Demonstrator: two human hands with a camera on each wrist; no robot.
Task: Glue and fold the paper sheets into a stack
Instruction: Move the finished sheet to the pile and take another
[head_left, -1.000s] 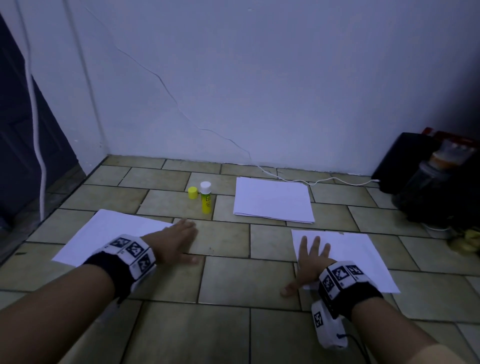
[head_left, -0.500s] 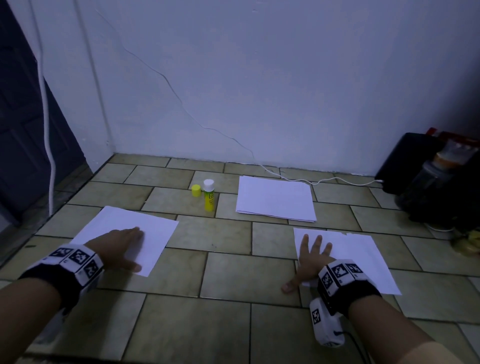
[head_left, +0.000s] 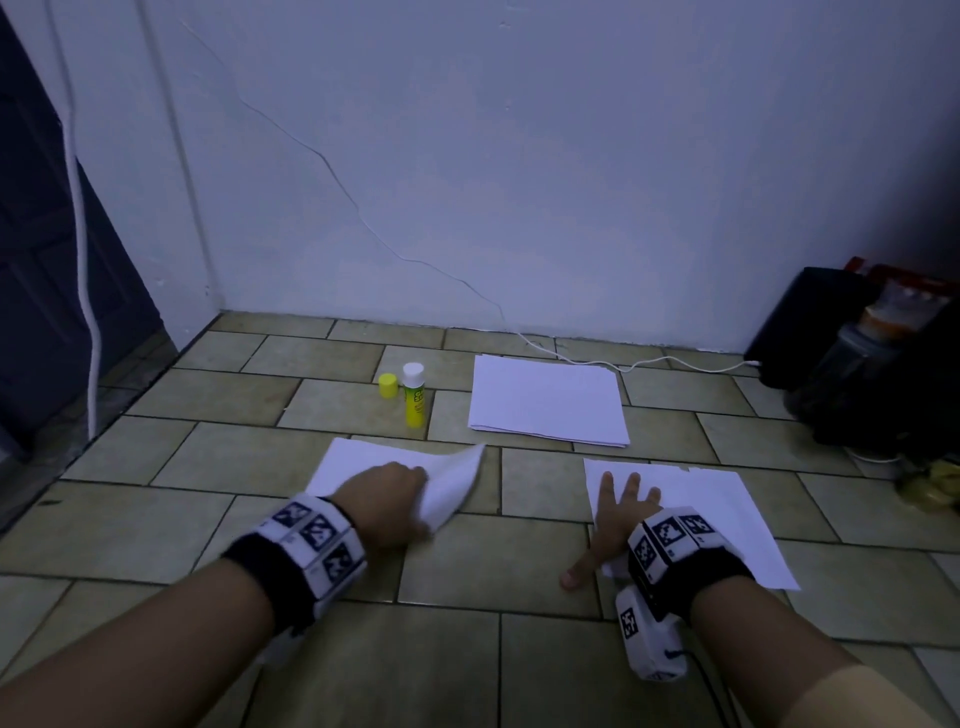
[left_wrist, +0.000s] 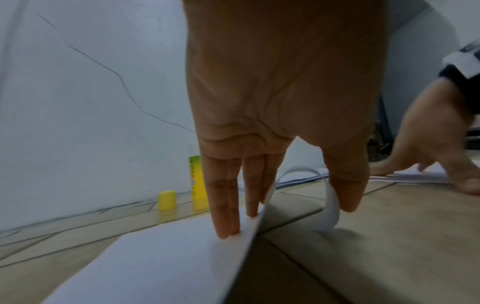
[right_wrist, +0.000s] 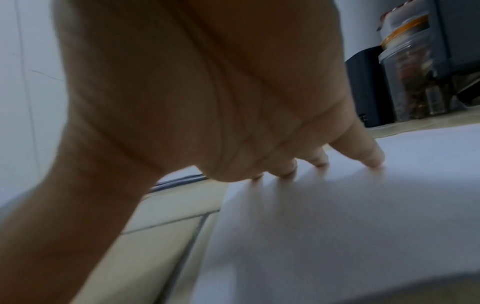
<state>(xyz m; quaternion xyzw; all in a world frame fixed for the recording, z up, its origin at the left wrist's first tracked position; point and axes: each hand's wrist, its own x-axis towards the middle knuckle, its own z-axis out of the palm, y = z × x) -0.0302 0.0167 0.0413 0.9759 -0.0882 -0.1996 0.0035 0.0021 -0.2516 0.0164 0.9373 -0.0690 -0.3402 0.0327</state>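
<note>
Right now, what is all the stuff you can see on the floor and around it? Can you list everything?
left paper sheet: 1, white, floor near left, right edge lifted and curled
right paper sheet: 1, white, flat on floor near right
paper stack: 1, white, floor farther back, centre
glue stick: 1, yellow with white top, upright, left of the stack
cap: 1, yellow, just left of the glue stick
cable: 1, white, along the wall's foot
jar: 1, clear with orange band, far right
black box: 1, black, by the jar
left hand: 1, pinches the left sheet's curled edge
right hand: 1, fingers spread flat on the right sheet
</note>
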